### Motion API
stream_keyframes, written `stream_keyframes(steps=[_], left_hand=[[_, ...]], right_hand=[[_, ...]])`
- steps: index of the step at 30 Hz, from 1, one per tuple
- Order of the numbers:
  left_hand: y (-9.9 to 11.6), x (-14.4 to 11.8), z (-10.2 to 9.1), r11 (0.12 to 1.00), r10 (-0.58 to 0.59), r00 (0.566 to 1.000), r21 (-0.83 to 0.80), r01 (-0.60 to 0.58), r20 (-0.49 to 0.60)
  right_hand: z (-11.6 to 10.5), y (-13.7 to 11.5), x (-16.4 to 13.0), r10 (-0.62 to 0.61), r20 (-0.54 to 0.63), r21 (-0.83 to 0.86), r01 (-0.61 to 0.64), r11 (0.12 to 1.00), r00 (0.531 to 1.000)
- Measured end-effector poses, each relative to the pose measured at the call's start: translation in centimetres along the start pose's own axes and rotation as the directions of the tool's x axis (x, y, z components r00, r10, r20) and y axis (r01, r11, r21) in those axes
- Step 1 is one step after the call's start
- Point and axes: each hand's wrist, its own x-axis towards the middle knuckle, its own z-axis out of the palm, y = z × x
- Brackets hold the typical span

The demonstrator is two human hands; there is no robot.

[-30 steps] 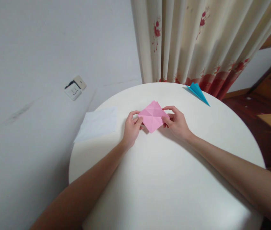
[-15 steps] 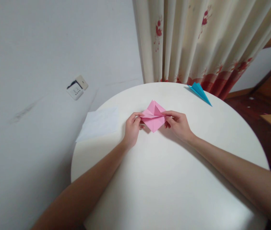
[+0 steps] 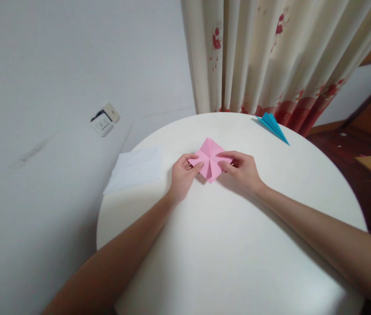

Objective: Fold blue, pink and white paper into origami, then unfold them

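Two bare hands work a folded pink paper (image 3: pixel 210 151), diamond-shaped and creased through the middle, over the far half of a round white tabletop (image 3: pixel 221 245); the left hand (image 3: pixel 181 177) is clamped on the paper's left corner, its thumb on the upper face; the right hand (image 3: pixel 242 168) grips the right corner, thumb and forefinger slightly apart on the upper face (the other fingers are mostly hidden, and whether the paper touches the surface is hard to tell); a white sheet (image 3: pixel 136 170) lies at the left edge, near the left hand; a blue folded paper (image 3: pixel 273 128) sits at the far edge, toward the right, well apart from the right hand; cream curtains (image 3: pixel 254 52) with red flowers hang beyond the far edge.
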Motion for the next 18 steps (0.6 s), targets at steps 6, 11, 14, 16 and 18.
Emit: stream_keyframes(steps=[6, 11, 14, 16, 18], left_hand=[[0.6, -0.5, 0.3, 0.998, 0.065, 0.998, -0.021, -0.065, 0.0], [0.6, -1.2, 1.1, 0.976, -0.113, 0.994, -0.188, 0.112, 0.008], [0.3, -1.4, 1.4, 0.966, -0.203, 0.972, -0.138, 0.219, 0.118], [0.0, -1.3, 1.4, 0.976, -0.195, 0.969, -0.07, 0.207, 0.151], [-0.2, -1.3, 1.2, 0.983, -0.176, 0.975, -0.025, 0.181, 0.137]], right_hand=[[0.0, 0.5, 0.3, -0.032, -0.045, 0.054, 0.034, 0.998, 0.998], [0.1, 0.3, 0.2, -0.009, -0.071, 0.079, 0.015, 0.997, 0.997], [0.4, 0.3, 0.1, 0.0, -0.047, 0.088, 0.004, 0.996, 0.999], [0.5, 0.2, 0.0, 0.008, -0.028, 0.105, -0.005, 0.994, 1.0], [0.6, 0.2, 0.0, 0.028, -0.012, 0.13, -0.026, 0.991, 1.0]])
